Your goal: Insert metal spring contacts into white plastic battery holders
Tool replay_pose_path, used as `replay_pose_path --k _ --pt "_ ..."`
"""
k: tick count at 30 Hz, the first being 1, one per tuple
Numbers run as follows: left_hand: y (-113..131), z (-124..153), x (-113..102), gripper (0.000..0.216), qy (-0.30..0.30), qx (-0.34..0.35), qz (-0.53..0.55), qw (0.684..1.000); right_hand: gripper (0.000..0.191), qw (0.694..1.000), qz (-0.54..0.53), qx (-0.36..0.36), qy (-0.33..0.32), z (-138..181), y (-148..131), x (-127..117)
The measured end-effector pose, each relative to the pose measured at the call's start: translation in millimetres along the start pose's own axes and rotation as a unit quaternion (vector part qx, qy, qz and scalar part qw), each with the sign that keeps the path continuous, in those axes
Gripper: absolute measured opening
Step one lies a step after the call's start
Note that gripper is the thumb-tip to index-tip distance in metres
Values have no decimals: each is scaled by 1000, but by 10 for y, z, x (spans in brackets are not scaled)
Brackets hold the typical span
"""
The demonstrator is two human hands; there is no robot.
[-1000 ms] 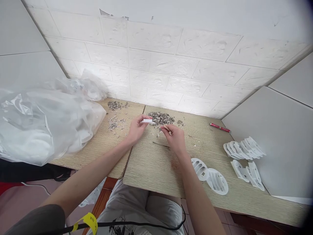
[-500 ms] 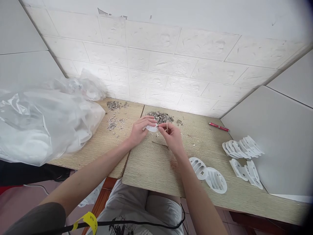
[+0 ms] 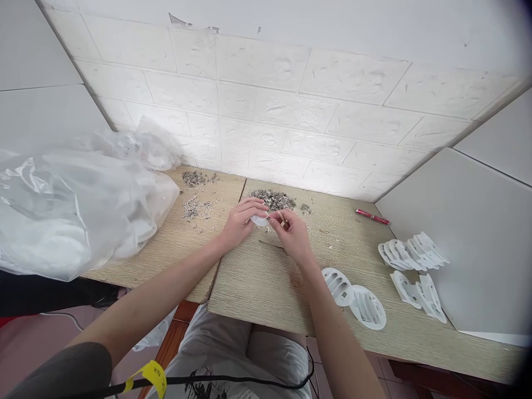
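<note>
My left hand (image 3: 244, 223) is closed around a white round plastic battery holder (image 3: 259, 220), its fingers lying over the far side. At the right edge of that piece, my right hand (image 3: 293, 233) pinches with thumb and forefinger. A thin, pale stick-like tool (image 3: 283, 218) shows between the right fingers. Whether a small metal part is also pinched is too small to tell. Just beyond both hands lies a heap of small metal pieces (image 3: 272, 199). Two more round holders (image 3: 368, 307) with slots rest beside my right forearm.
A large clear plastic bag (image 3: 83, 210) of white parts fills the left. Small metal piles (image 3: 193, 208) lie near it. Several white holders (image 3: 411, 252) stand stacked against the right panel (image 3: 465, 233), with a red pen-like object (image 3: 372, 216) behind. A tiled wall (image 3: 257, 111) bounds the back.
The pale stick in my right hand has tipped from upright to slanting left. My left fingers and the battery holder have shifted very slightly; both hands stay at the same spot.
</note>
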State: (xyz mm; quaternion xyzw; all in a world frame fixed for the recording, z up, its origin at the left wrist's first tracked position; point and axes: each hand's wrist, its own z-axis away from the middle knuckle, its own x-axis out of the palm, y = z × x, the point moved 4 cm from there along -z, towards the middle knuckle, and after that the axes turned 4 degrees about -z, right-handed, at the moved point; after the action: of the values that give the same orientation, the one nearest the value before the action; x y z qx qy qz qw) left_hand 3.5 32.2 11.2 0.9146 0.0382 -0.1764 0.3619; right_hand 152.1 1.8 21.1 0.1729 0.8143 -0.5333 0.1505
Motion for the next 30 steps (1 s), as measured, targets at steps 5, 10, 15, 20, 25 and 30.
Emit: replay_pose_path --k 5,10,15,20,25,30 --pt "-25 20 10 22 -12 20 -14 1000 17 998 41 -39 1 15 -66 20" --pt "6 2 16 19 -1 -14 -9 1000 19 1000 -24 15 7 7 14 8" --pt "17 -14 53 10 -2 -78 31 996 22 986 -146 84 18 -6 114 16" --pt "20 -11 56 14 -23 -59 -6 998 26 970 -202 132 15 -1 129 12" --pt "-18 -8 53 13 -17 -89 28 995 32 942 -273 190 51 2 193 -75" --pt "-168 7 91 28 -24 -231 84 969 27 963 -213 146 78 1 171 -83"
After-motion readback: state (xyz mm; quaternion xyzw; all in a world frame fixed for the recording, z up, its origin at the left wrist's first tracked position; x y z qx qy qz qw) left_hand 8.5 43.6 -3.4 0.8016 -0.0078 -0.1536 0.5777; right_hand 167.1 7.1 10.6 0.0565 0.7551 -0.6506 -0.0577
